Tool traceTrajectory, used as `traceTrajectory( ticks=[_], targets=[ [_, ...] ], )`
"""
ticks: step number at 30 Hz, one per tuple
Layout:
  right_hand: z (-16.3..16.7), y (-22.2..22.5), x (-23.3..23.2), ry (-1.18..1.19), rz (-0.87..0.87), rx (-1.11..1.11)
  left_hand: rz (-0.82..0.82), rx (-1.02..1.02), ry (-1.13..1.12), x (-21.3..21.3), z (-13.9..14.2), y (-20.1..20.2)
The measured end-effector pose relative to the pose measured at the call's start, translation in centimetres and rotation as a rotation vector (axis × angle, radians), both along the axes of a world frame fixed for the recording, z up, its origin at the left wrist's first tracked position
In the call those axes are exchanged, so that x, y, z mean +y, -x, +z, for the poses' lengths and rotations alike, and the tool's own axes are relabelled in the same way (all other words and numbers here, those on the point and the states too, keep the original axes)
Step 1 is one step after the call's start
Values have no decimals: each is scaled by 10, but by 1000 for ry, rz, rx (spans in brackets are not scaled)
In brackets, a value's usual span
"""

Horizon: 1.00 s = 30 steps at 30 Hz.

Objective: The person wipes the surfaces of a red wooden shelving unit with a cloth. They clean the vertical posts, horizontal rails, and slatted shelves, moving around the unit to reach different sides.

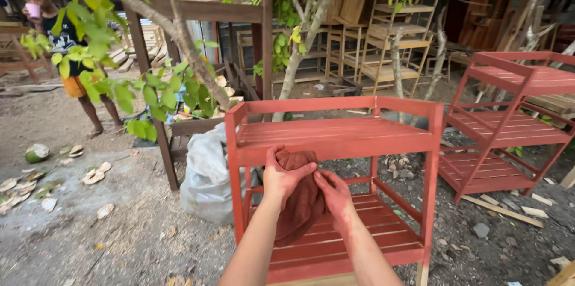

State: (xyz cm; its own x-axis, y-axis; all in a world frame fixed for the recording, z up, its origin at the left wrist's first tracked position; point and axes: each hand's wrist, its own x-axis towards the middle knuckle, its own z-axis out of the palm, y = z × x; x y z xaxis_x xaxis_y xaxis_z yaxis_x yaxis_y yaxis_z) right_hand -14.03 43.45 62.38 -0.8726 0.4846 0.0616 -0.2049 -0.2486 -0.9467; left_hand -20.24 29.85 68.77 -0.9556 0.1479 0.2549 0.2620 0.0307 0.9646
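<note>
Both hands — left hand (283, 177), right hand (335, 195) — grip clamped on red cloth (302, 202).

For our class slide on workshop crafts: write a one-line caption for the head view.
Both stained hands, left hand and right hand, grip a dark red cloth at a red-painted wooden shelf.

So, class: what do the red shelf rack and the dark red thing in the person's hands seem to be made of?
Red shelf rack: likely wood, slatted boards under a matte red stain or paint. Dark red thing: looks like soft cloth, since it bunches and drapes between the left hand and right hand.
</note>
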Motion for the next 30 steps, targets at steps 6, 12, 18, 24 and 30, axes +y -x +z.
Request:
traceTrajectory(
  ticks=[6, 12, 18, 24, 30],
  targets=[
    [-35, -6, 54, 39, 100, -76, 17, 78, 15, 60, 21, -15],
    [-39, -19, 100, 71, 104, -533, 183, 126, 374, 107, 44, -26],
    [-34, -23, 124, 295, 279, -422, 231, 233, 440, 153, 46, -26],
    [-31, -15, 141, 251, 192, -528, 243, 294, 330, 189, 17, -14],
    [-18, -10, 151, 540, 247, -191, 185, -146, 132, 200, -6, -14]
  ],
)
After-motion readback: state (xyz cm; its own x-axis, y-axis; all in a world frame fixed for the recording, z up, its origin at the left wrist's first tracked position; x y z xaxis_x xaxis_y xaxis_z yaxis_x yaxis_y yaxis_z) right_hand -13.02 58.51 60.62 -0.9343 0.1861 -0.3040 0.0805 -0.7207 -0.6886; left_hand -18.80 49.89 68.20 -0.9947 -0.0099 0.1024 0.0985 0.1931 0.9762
